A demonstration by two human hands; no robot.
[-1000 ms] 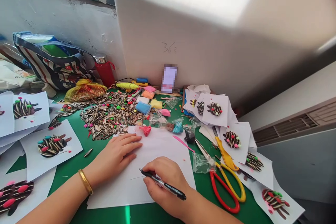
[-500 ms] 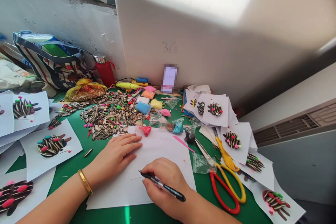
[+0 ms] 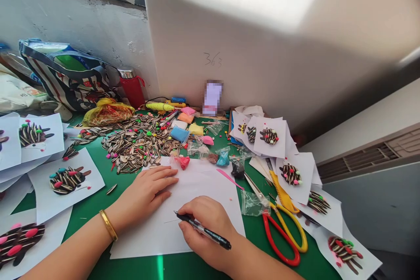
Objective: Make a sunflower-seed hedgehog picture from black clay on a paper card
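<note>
A black pen [image 3: 210, 235] is pinched in my right hand [image 3: 210, 227], its tip pointing up and left just over the paper. Under both hands lies a stack of white paper [image 3: 144, 243], with one thin short line [image 3: 172, 221] drawn beside the pen tip. My left hand [image 3: 149, 190] rests flat on the sheet's left side, fingers stretched out, a gold bracelet [image 3: 108, 225] on its wrist. At the sheet's top edge sits a small bag of red clay [image 3: 183, 162]. A pink plastic tool [image 3: 229, 178] lies across its right edge.
Sunflower seeds [image 3: 138, 144] are heaped behind my left hand. Scissors [image 3: 284, 232] with red and yellow handles lie at right. Finished seed pictures [image 3: 67, 179] flank both sides. Coloured clay packs [image 3: 180, 134], a red bottle [image 3: 131, 87] and a phone [image 3: 212, 98] stand or lie at the back.
The view has shifted very slightly, so things at left appear a little further right. Both hands keep their places, and the drawn line looks about the same.
</note>
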